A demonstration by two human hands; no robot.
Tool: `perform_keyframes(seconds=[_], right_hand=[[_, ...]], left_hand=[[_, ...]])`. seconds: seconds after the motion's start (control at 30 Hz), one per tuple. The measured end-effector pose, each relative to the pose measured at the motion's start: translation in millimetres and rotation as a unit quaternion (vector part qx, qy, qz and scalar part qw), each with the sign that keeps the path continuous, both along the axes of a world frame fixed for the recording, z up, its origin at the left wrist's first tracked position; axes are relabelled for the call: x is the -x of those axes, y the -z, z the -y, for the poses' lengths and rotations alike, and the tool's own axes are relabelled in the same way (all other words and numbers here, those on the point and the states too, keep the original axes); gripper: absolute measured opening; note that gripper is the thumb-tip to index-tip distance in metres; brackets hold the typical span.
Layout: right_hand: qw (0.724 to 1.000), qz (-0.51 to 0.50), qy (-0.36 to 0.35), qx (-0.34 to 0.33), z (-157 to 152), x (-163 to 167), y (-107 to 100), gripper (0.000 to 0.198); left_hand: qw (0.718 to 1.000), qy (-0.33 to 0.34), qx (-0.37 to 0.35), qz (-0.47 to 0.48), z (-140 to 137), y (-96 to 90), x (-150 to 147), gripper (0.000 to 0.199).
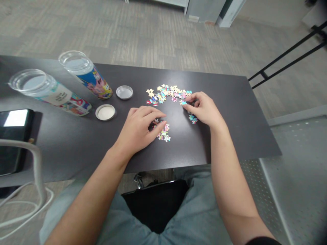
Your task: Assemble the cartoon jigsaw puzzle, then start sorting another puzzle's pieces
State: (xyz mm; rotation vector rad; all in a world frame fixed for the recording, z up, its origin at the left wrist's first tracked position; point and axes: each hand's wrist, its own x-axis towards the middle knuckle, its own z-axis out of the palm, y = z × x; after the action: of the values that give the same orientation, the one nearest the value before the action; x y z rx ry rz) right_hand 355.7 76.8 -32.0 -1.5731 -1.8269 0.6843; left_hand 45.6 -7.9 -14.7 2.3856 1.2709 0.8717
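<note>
My right hand [203, 107] is at the right end of a loose band of jigsaw puzzle pieces [163, 92], pinching a small blue puzzle piece [183, 102] between thumb and fingertips. Under its palm side lies a little cluster of blue-green pieces [193, 118]. My left hand [141, 126] rests over another small pile of pieces [164, 132], pink, green and white. Its thumb and forefinger are apart with no piece visible between them; the hand hides part of that pile.
On the left of the dark table [189, 146] stand two clear printed canisters, one blue with a cartoon picture [95, 81] and one pale [63, 97]. Two round lids, one silver [124, 92] and one cream inside [105, 112], lie beside them. A black device [14, 139] and white cable [38, 170] are further left.
</note>
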Motion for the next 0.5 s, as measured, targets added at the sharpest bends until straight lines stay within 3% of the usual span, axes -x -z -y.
perform_keyframes(seconds=[0.1, 0.3, 0.5], right_hand=[[1.000, -0.002, 0.001, -0.002, -3, -1, 2, 0.025], [0.999, 0.025, -0.026, -0.035, 2, 0, -5, 0.012], [0.982, 0.000, -0.185, -0.043, 17, 10, -18, 0.020]], left_hand=[[1.000, 0.008, 0.009, -0.007, -1, 1.7, -1, 0.015], [1.000, 0.020, 0.008, -0.015, -2, 2.4, 0, 0.018], [1.000, 0.021, 0.009, -0.019, -3, 2.2, -1, 0.021]])
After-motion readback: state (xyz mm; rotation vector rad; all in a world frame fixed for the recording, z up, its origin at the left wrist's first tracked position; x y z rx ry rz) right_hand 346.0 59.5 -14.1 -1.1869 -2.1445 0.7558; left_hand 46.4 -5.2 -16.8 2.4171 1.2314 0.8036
